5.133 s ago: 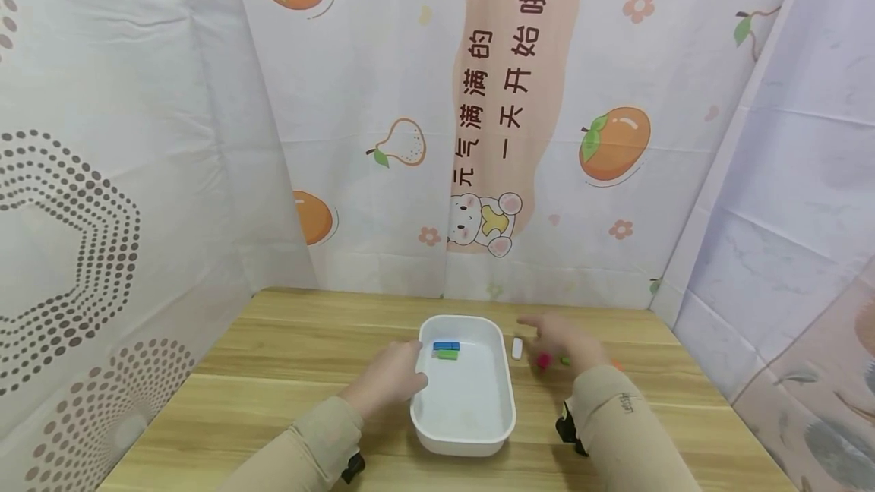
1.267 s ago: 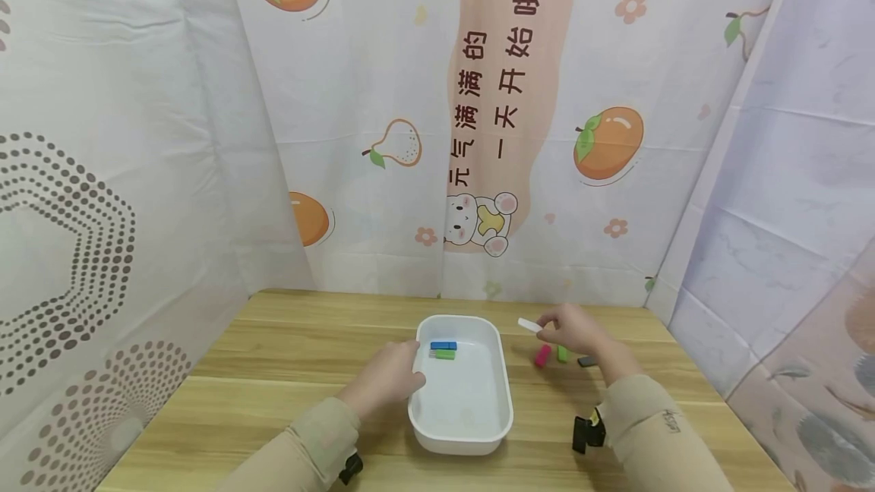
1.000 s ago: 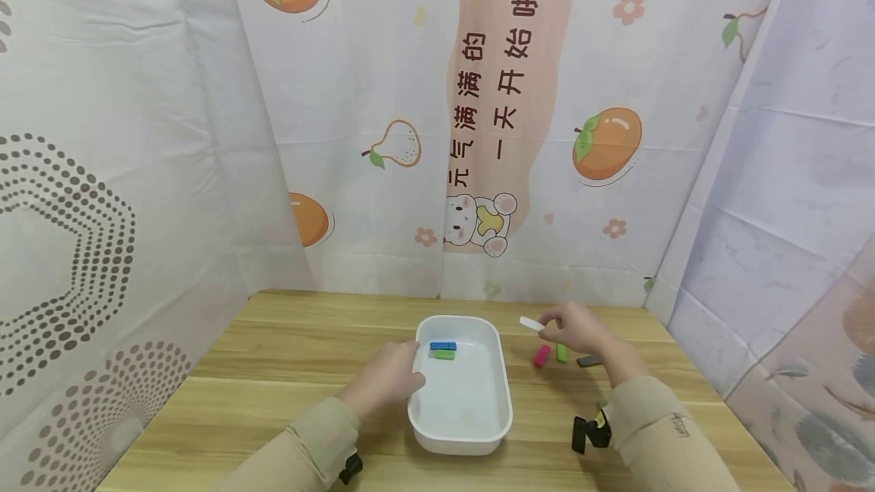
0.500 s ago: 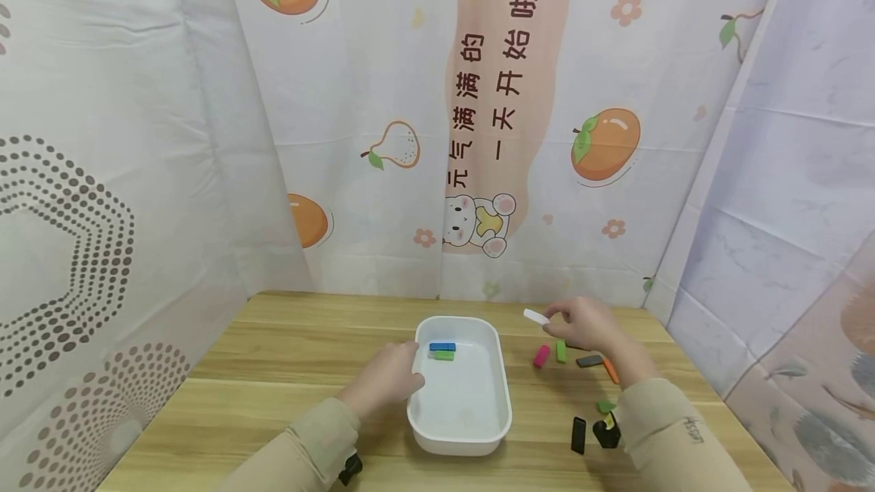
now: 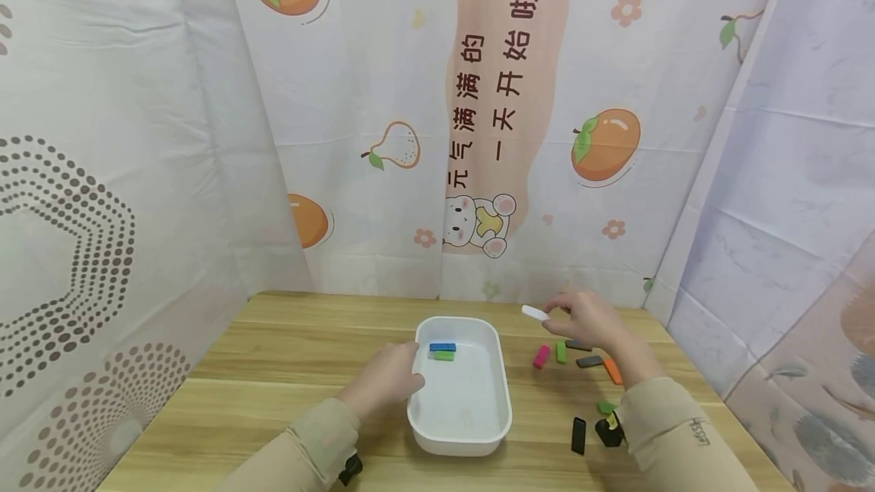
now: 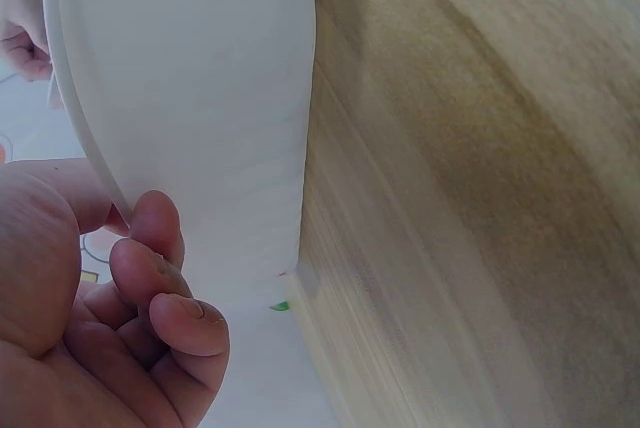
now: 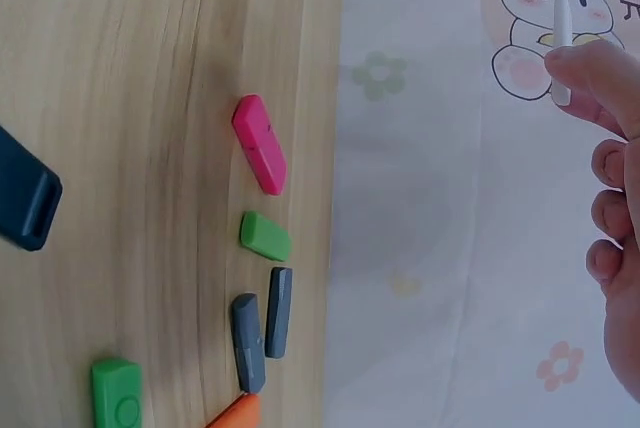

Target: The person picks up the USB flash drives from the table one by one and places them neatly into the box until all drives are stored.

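My right hand (image 5: 586, 319) pinches a white USB stick (image 5: 535, 313) between thumb and fingers, above the table right of a white plastic basin (image 5: 460, 446). In the right wrist view, the white stick (image 7: 562, 48) points up from the fingertips. My left hand (image 5: 388, 375) grips the basin's left rim; the left wrist view has its fingers (image 6: 160, 273) curled against the outer wall (image 6: 215, 148). Inside the basin lie a blue USB stick (image 5: 443, 347) and a green one (image 5: 443, 356) with a metallic end, side by side near the far left.
Right of the basin lie a pink stick (image 5: 541, 357), a green stick (image 5: 561, 352), two dark grey sticks (image 7: 249, 343) (image 7: 279, 313), an orange stick (image 5: 613, 371), another green piece (image 5: 605, 407) and a black stick (image 5: 578, 436). A printed curtain (image 5: 383, 264) hangs behind the table.
The white stick lay on the table beside the basin; my right hand has since picked it up and lifted it, drifting slightly right. My left hand stays on the rim.
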`<action>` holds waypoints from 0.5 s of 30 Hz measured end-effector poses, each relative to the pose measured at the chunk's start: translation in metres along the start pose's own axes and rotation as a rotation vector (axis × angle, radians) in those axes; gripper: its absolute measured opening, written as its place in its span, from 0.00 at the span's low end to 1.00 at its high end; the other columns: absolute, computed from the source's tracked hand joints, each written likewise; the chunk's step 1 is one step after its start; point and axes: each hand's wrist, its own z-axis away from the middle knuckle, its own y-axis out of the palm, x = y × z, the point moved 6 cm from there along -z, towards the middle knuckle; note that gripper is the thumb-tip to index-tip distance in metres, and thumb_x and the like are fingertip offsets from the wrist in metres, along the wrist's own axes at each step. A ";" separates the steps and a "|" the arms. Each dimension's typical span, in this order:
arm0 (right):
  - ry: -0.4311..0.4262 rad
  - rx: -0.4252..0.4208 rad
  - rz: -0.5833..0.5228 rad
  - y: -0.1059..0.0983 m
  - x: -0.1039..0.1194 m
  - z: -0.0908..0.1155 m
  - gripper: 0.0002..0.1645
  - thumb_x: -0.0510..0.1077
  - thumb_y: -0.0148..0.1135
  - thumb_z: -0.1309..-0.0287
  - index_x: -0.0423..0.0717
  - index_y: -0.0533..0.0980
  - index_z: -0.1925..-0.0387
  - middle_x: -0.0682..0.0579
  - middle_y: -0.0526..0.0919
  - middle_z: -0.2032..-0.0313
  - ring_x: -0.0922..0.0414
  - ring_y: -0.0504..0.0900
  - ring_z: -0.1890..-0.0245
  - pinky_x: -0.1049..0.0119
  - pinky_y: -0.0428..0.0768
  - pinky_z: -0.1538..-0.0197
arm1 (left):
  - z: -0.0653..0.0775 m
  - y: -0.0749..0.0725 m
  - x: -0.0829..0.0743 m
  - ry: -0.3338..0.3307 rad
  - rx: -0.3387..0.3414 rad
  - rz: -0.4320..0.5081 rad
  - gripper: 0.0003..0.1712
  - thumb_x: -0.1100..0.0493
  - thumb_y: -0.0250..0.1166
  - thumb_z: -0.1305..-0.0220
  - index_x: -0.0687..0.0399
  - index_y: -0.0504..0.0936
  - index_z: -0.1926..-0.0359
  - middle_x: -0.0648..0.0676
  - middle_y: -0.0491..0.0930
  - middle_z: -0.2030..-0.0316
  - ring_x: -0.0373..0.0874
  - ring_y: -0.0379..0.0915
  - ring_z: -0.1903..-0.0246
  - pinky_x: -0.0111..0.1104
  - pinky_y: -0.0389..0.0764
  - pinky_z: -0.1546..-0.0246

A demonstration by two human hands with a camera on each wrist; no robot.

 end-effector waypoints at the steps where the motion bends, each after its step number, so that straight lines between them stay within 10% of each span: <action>1: -0.011 -0.001 0.003 0.000 0.002 0.000 0.08 0.49 0.76 0.47 0.56 0.87 0.64 0.63 0.74 0.74 0.60 0.68 0.75 0.64 0.69 0.71 | 0.000 0.000 0.000 0.001 -0.001 0.000 0.33 0.64 0.68 0.44 0.75 0.74 0.38 0.70 0.81 0.47 0.49 0.74 0.65 0.40 0.80 0.63; 15: -0.108 -0.019 0.032 -0.001 0.029 -0.012 0.08 0.49 0.77 0.48 0.56 0.88 0.65 0.65 0.71 0.76 0.61 0.67 0.75 0.65 0.69 0.70 | 0.001 -0.001 0.000 0.009 -0.005 0.011 0.33 0.65 0.67 0.45 0.75 0.74 0.38 0.70 0.81 0.47 0.49 0.74 0.65 0.39 0.80 0.63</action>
